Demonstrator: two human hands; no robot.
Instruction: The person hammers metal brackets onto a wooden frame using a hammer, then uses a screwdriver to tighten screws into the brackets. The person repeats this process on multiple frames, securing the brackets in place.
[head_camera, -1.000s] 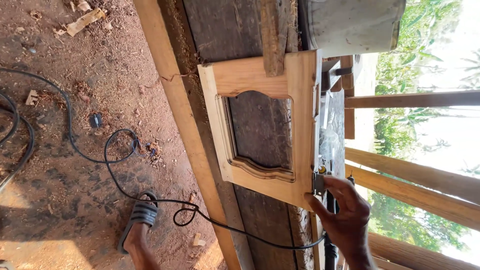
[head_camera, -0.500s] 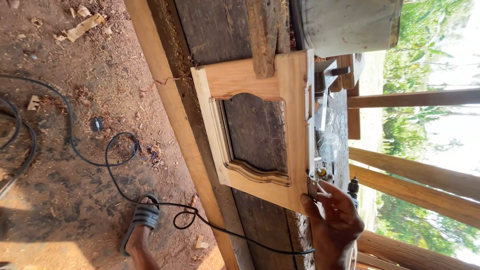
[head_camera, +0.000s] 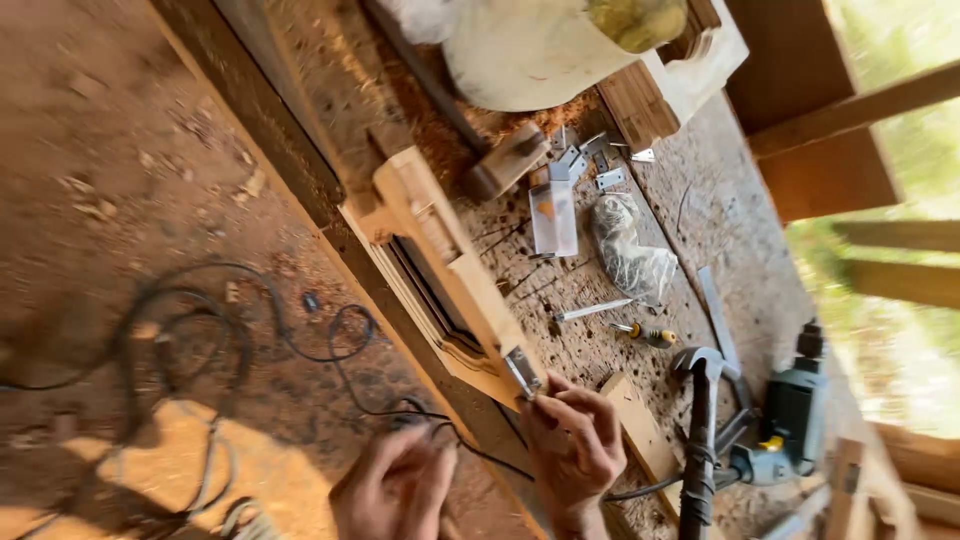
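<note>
The view has swung over the worktop since a second ago, and the left hand has come up, loosely curled and empty. The right hand still pinches a metal hinge at the corner of the wooden frame, standing on edge. Further right, a clear plastic bag holds small hardware.

on your bench lie a clear plastic box and, just beside it, a crumpled clear bag.
</note>
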